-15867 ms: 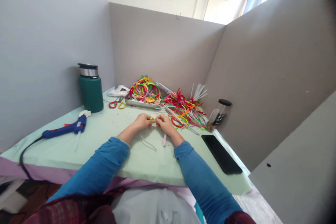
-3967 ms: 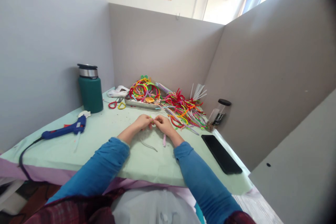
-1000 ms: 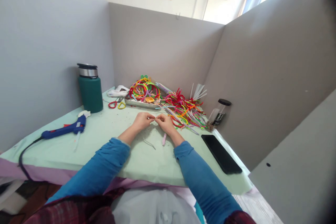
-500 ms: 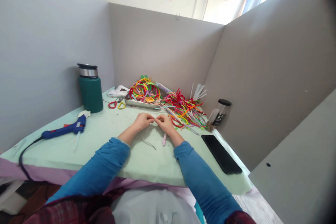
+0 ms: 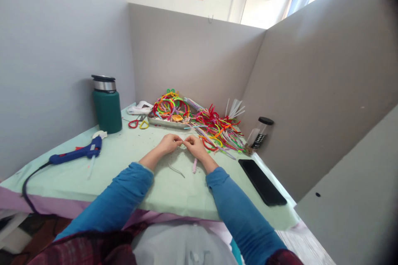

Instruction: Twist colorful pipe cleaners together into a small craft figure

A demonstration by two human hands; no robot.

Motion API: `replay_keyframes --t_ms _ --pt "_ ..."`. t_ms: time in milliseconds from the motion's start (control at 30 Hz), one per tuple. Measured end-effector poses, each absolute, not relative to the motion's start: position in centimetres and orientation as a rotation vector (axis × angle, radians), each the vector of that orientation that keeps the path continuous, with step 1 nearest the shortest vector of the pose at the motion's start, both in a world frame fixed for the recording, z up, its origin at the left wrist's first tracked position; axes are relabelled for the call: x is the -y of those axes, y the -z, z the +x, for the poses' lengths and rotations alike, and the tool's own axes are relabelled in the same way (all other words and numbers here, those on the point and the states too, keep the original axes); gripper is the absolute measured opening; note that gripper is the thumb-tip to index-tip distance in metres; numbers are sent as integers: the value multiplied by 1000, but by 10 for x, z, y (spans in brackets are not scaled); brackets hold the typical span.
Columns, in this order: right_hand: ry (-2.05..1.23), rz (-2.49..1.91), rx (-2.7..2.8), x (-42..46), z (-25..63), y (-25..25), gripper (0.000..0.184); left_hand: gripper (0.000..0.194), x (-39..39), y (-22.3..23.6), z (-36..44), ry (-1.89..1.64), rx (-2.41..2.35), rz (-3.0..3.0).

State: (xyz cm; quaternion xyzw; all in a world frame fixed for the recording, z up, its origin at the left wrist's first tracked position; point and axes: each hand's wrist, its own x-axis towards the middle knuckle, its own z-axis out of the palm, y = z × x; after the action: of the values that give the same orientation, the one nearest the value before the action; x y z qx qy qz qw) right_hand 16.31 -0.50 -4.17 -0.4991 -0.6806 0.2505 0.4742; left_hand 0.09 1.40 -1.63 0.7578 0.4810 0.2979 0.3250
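Over the middle of the table, my left hand (image 5: 169,143) and my right hand (image 5: 195,146) meet fingertip to fingertip, both pinched closed. Whatever lies between the fingers is too small and covered to make out. Below them a thin grey stem (image 5: 176,170) rests on the pale green cloth (image 5: 168,196). A small pink piece (image 5: 194,166) lies beside my right wrist, partly under it. Just beyond my hands is a metal tray (image 5: 168,123) heaped with colourful pipe cleaners (image 5: 172,105).
A blue glue gun (image 5: 77,153) with its cord lies at left, near a green bottle (image 5: 107,109). Red- and yellow-handled tools (image 5: 138,124) sit behind. More loose pipe cleaners (image 5: 220,128), a clear black-lidded jar (image 5: 260,134) and a black phone (image 5: 263,182) are at right. Grey partitions surround the table.
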Motion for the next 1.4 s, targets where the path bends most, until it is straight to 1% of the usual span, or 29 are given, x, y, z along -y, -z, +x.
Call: replay_keyframes --t_ms 333,500,700,1067,1400 --pt "-622 -1220 1656 3 164 42 15 28 -10 12 0 -743 -1297 2041" --pt "-623 -1194 1658 5 163 41 15 29 -12 14 0 -771 -1274 2029" --pt "-639 -1183 1654 6 163 40 15 26 -17 18 2 -754 -1250 1976" --pt "-640 -1146 1704 7 163 40 14 34 -7 13 4 -664 -1176 1763" --pt "-629 -1162 1678 7 163 38 12 25 -16 18 4 -672 -1146 1839"
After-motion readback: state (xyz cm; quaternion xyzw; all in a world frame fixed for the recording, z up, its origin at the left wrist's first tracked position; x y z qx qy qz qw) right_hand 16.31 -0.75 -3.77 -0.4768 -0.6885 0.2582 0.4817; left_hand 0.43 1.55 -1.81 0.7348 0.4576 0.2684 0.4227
